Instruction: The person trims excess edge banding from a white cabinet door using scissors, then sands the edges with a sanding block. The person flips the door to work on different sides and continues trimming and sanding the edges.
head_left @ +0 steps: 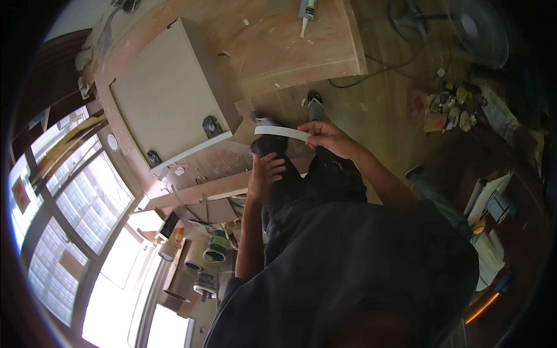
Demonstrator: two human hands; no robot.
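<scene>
In my right hand (332, 139) is one end of a thin, slightly curved white strip (277, 131), pinched between thumb and fingers. It reaches leftward above my legs. My left hand (266, 171) is held up just below the strip's free end, fingers apart and nothing in them. Farther left, a large pale cabinet-like box (168, 93) lies on a wooden worktable (272, 69). Along its near edge runs a white strip, with black fittings (212, 126) beside it.
A sealant tube (307, 14) lies on the far tabletop. Paint cans (216, 246) and offcuts stand at lower left, near bright windows (96, 191). A fan (476, 32) stands at far right, its cable on the floor. Tools (461, 107) and another person's leg (438, 200) are at right.
</scene>
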